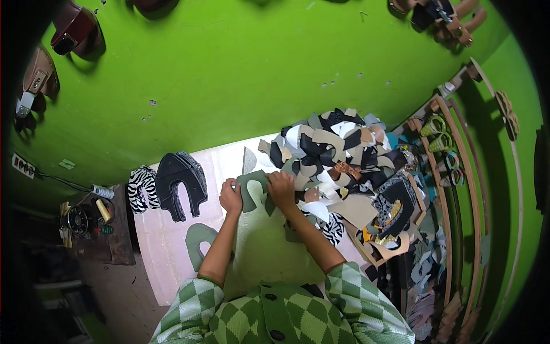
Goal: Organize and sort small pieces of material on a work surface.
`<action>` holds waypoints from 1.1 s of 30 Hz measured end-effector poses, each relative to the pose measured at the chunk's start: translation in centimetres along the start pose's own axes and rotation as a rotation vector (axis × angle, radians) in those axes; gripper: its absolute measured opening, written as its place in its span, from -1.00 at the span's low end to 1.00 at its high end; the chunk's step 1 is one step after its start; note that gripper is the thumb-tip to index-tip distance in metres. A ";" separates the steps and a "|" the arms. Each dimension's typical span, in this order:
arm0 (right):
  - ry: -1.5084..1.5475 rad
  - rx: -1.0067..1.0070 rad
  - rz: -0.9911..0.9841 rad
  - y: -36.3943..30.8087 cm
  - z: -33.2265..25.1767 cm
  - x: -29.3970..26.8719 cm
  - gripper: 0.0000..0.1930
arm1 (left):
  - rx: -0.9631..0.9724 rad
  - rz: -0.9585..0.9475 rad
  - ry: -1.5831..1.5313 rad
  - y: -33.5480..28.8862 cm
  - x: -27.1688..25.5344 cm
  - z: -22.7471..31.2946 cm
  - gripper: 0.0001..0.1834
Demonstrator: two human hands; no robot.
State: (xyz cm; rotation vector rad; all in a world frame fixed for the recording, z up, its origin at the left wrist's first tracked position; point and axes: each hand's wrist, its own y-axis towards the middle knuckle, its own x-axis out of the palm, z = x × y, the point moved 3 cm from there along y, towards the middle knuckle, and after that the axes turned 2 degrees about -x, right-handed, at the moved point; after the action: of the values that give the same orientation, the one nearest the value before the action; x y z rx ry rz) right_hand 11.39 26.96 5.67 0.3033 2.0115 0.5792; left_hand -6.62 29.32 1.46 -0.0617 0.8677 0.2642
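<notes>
An olive-green, U-shaped shoe upper piece (247, 200) is spread between my two hands above the table. My left hand (230, 198) grips its left side, with the fingers closed at its edge. On the other side, my right hand (281, 189) holds its upper right part with bent fingers. A similar green piece (199, 238) lies beside my left forearm. Further left sit a stack of black U-shaped pieces (179, 180) and zebra-striped pieces (142, 189). The table under my hands looks greenish; whether a sheet lies there I cannot tell.
A big heap of mixed cut scraps (321, 143) covers the right of the white table (154, 243). Wooden racks (455, 189) with sandals stand at the far right. A sewing machine's wheel (79, 219) is at the left. Footwear hangs on the green wall (229, 69).
</notes>
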 end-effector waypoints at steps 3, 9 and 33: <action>-0.132 0.030 -0.136 1.5 0.7 2.8 -0.77 | 0.068 0.018 -0.189 0.3 -0.6 1.1 -0.92; -0.047 0.032 -0.118 2.2 2.1 4.7 -0.91 | 0.095 -0.087 -0.410 1.6 -1.4 1.4 -0.95; 0.557 -0.008 -0.528 -0.7 -3.3 -7.9 -0.86 | 0.155 -0.121 -0.607 -6.7 -13.7 3.4 -0.91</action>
State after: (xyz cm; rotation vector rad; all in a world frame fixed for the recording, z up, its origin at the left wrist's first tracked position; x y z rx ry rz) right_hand 12.35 21.97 12.57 -0.4373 2.4865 0.3517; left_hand -10.81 20.59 13.73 0.1070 0.2763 0.0902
